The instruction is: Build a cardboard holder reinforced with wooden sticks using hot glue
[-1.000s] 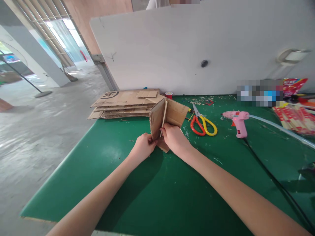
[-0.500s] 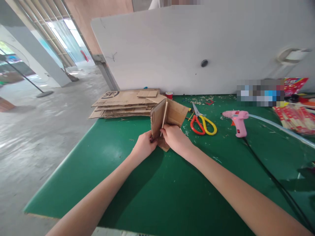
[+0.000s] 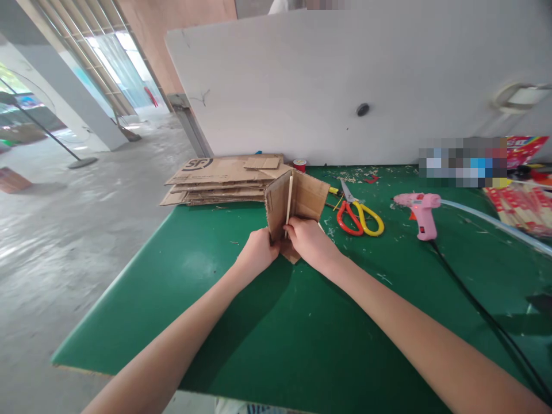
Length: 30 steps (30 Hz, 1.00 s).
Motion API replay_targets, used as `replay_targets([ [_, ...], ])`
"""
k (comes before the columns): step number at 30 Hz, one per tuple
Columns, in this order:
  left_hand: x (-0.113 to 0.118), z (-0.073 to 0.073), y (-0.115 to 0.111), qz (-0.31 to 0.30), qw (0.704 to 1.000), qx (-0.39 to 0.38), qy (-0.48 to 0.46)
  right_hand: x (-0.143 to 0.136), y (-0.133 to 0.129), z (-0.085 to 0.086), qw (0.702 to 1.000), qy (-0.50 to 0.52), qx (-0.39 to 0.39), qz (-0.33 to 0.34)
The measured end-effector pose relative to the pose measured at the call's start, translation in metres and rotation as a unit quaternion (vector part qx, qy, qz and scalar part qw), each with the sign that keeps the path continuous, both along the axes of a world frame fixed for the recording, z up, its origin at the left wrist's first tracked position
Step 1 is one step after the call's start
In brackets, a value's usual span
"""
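Head view: Left hand (image 3: 259, 250) clamps lower edge of folded cardboard (image 3: 310, 198), fingertips partly hidden, apparently steadying raised panels over green counter (image 3: 328, 339). Right hand (image 3: 313, 241), just beside, pinches lower part of pale stick (image 3: 289, 198), held upright near inner fold, seemingly for alignment with corner. Cardboard stack (image 3: 224, 172) lies beyond left hand, likely out of way. Beyond right hand, rightward: scissors (image 3: 352, 200), then pink glue gun (image 3: 422, 207), both probably placed for easy right-hand reach.

Bright windows (image 3: 126, 45), soft shadows, glare on tabletop (image 3: 194, 270)
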State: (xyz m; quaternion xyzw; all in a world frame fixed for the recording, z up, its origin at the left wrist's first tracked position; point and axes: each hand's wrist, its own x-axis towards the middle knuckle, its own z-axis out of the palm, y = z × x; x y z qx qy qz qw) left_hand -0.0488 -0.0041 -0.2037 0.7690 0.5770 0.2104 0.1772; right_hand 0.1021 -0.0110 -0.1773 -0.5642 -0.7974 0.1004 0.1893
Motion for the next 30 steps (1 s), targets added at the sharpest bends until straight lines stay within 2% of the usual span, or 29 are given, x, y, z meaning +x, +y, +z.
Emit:
replay_targets([
  [8,0.002,0.004,-0.001,-0.023,0.999,0.001,0.036,-0.006,-0.001,0.003,0.999,-0.036,0.004,-0.021],
  [12,-0.01,0.013,-0.003,-0.04,0.997,-0.009,0.062,-0.005,-0.001,0.001,0.999,-0.026,0.007,-0.019],
  [14,-0.021,0.026,-0.005,-0.046,0.996,0.009,0.071,-0.004,-0.001,0.001,1.0,-0.012,0.001,-0.022],
  [15,-0.027,0.036,-0.006,-0.05,0.995,0.043,0.068,-0.004,-0.001,0.001,1.0,-0.005,-0.006,-0.022],
  [18,-0.034,0.07,-0.012,-0.062,0.973,0.223,-0.005,-0.004,0.0,0.002,1.0,0.003,-0.02,-0.021],
  [21,-0.026,0.101,-0.015,-0.107,0.931,0.349,-0.005,-0.004,0.001,0.002,1.0,-0.008,-0.004,-0.011],
  [23,-0.016,0.115,-0.011,-0.142,0.918,0.369,0.031,-0.004,0.0,0.001,1.0,-0.011,0.007,-0.007],
  [25,-0.007,0.123,-0.004,-0.179,0.919,0.348,0.057,-0.005,0.0,0.001,1.0,-0.011,0.012,-0.009],
  [27,0.0,0.126,0.004,-0.201,0.925,0.319,0.052,-0.004,0.0,0.001,1.0,-0.002,0.0,-0.009],
  [30,0.005,0.126,0.011,-0.191,0.933,0.305,0.015,0.0,0.0,0.002,0.999,0.006,-0.034,0.008],
])
